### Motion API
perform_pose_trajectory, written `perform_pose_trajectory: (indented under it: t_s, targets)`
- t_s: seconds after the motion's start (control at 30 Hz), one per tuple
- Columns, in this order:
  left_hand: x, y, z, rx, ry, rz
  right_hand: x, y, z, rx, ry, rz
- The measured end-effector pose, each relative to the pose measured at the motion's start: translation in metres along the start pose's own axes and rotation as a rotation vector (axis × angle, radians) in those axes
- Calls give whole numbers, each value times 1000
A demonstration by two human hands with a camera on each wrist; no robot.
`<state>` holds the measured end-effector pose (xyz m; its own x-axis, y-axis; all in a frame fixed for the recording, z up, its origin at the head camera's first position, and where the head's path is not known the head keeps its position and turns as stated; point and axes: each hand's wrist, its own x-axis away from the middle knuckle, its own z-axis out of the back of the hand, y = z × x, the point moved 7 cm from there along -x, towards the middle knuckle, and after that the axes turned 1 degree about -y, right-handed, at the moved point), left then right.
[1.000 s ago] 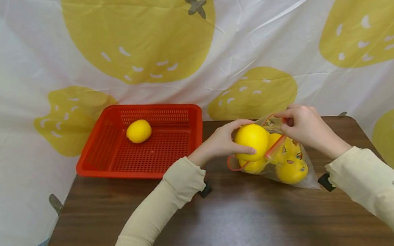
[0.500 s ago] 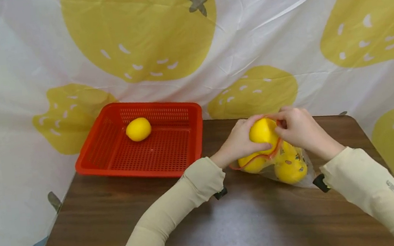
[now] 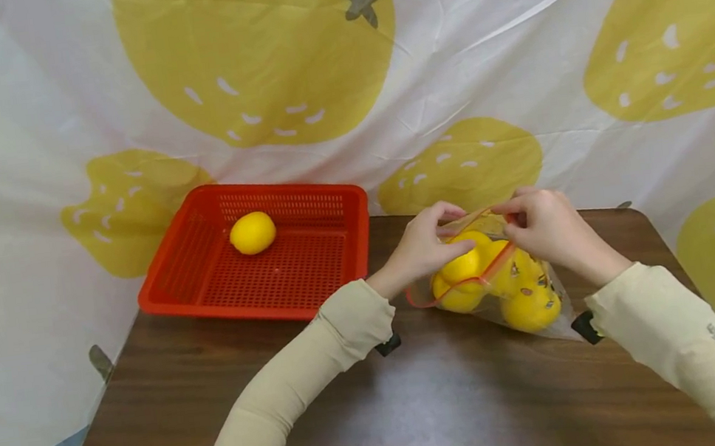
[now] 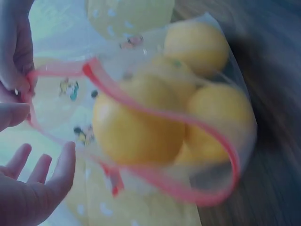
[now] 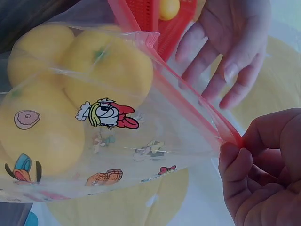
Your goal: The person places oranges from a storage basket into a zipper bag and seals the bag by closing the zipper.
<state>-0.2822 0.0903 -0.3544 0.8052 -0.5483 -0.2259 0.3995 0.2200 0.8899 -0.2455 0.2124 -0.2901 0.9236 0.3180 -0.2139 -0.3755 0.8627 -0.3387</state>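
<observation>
A clear zip bag [image 5: 141, 160] with cartoon prints and a red-edged mouth holds several yellow lemon-like fruits [image 3: 532, 308] on the table. My right hand [image 3: 549, 229] pinches the red edge at one corner of the mouth, seen closely in the right wrist view. The left hand [image 3: 423, 244] is at the mouth's left side, fingers spread and loosely bent, with nothing in its grasp. In the left wrist view the mouth gapes, and one large yellow fruit [image 4: 141, 122] lies just inside it.
A red plastic basket [image 3: 261, 311] stands to the left at the back of the brown table [image 3: 420, 409], with one yellow fruit [image 3: 253, 233] inside. Behind the table hangs a white curtain [image 3: 474, 30] printed with large yellow fruits.
My left hand has carried a yellow fruit rightward into the bag and let it go, then drawn back slightly left. The right hand has kept its pinch on the bag's edge.
</observation>
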Motion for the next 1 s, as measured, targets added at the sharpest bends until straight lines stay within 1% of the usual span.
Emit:
perform_pose_trajectory:
  t_s: [0.07, 0.17, 0.4, 0.47, 0.53, 0.63, 0.77, 0.87, 1.0]
  targets:
    - [2, -5, 9, -36, -3, 22, 0, 0, 0, -2, -7, -2]
    - [6, -12, 26, -97, 4, 61, 1, 0, 0, -4, -12, -4]
    - [9, -29, 79, -326, 55, 134, 2, 0, 0, -14, -17, -7]
    - [10, -37, 95, -384, 65, 151, 2, 0, 0, -15, -16, -5]
    - [12, -46, 110, -422, 71, 178, 2, 0, 0, -16, -12, -4]
    - [17, -64, 132, -452, 84, 233, 4, 1, 1, -18, -10, -5]
    - [26, -88, 160, -485, 100, 324, 5, 1, 1, -21, -9, -9]
    - [34, -103, 181, -515, 115, 391, 7, 1, 1, -19, -3, -7]
    - [45, -117, 205, -526, 146, 482, 9, 1, 2, -8, 11, -1]
